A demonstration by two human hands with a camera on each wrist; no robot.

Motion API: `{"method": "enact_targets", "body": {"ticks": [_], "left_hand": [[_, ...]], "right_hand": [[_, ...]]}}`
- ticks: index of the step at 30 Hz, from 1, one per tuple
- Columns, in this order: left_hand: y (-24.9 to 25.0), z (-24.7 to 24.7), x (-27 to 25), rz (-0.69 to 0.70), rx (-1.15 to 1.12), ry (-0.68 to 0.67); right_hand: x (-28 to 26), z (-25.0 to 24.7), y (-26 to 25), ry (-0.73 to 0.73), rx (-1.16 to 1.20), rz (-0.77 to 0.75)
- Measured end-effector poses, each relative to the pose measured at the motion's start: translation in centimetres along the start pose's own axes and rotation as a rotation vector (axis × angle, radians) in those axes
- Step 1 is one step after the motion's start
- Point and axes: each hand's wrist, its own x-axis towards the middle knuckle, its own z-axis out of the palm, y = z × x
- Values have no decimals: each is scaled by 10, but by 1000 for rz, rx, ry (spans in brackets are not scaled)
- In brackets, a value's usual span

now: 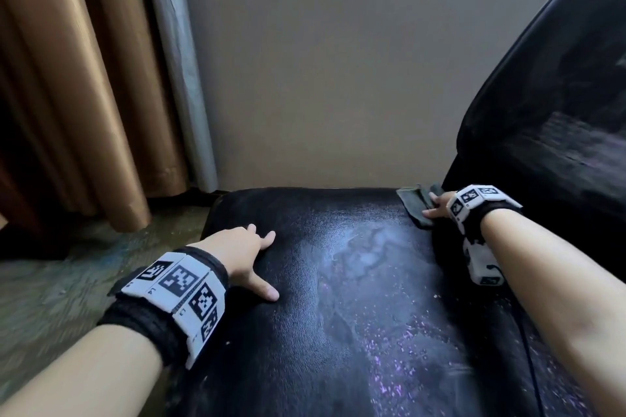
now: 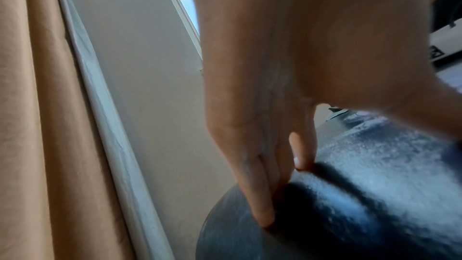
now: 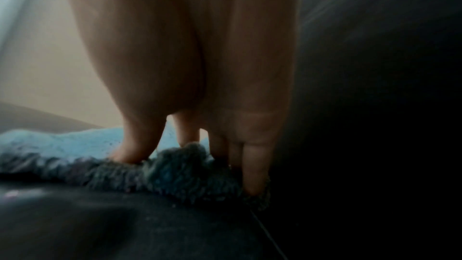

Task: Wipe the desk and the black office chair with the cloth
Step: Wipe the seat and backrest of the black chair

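— What do you have on the right hand (image 1: 437,205)?

— I see it at about 2 o'clock in the head view, pressing the cloth (image 1: 417,205) onto the far right corner of the black office chair seat (image 1: 338,281), just beside the foot of the backrest (image 1: 548,112). In the right wrist view its fingers (image 3: 255,165) come straight down into the fuzzy grey-blue pile, thumb apart from the rest, with a ridge of cloth bunched up between them. I read it as flat pressure with extended fingers, not a closed pinch.

— And the left hand (image 1: 245,252)?

— It sits at about 9 o'clock, spread open on the near left edge of the seat. The left wrist view shows its fingertips (image 2: 265,218) touching the rounded rim, holding nothing.

— Where is the cloth relative to that hand?

— Well apart, across the seat toward 2 o'clock. Between the two hands I see a pale, worn patch on the leather.

— Anything around the chair?

— A tan curtain (image 1: 84,95) at 10 o'clock, a beige wall (image 1: 338,61) at 12.
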Motion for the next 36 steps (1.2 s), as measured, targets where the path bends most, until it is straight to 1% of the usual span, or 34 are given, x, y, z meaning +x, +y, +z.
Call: {"method": "enact_targets", "body": {"ticks": [2, 3, 5, 7, 9, 12, 14, 15, 17, 19, 20, 21, 24, 25, 27, 29, 31, 32, 33, 36], "left_hand": [[0, 0, 1, -3, 10, -1], [0, 0, 2, -8, 10, -4], [1, -1, 4, -23, 9, -13], [3, -3, 5, -38, 8, -21], [5, -5, 5, -49, 20, -21], [8, -5, 6, -52, 39, -16], [9, -5, 5, -54, 44, -11], [9, -5, 3, -49, 41, -13], [9, -4, -3, -22, 35, -30], [9, 0, -11, 14, 22, -49], [9, 1, -15, 28, 14, -56], [10, 2, -17, 35, 11, -58], [15, 0, -17, 28, 25, -42], [17, -1, -17, 22, 25, -38], [20, -1, -18, 16, 32, -31], [22, 2, -22, 18, 41, -24], [21, 6, -27, 26, 39, -19], [20, 8, -29, 29, 32, -16], [19, 9, -30, 30, 23, -12], [19, 8, -28, 25, -2, 4]], "right_hand": [[14, 6, 12, 16, -55, -6], [8, 4, 9, 16, -45, -5], [-23, -5, -9, 20, 4, -2], [-54, -11, -31, 11, -8, -39], [-83, -8, -54, 8, -25, -132], [-130, 1, -88, -13, -54, -331], [-150, 5, -96, -30, -75, -399], [-153, 6, -94, -45, -72, -390], [-149, 0, -84, -42, -43, -310], [-152, -6, -83, 6, -66, -275], [-160, -6, -92, 28, -89, -301], [-172, -5, -107, 41, -103, -364], [-212, 8, -160, 42, -119, -650], [-218, 9, -169, 16, -134, -683], [-209, 3, -171, -7, -128, -688], [-189, -10, -164, -17, -104, -639], [-178, -14, -163, 27, -149, -572], [-182, -13, -167, 53, -165, -574], [-192, -9, -172, 62, -185, -609], [-234, 12, -178, 32, -224, -786]]}}
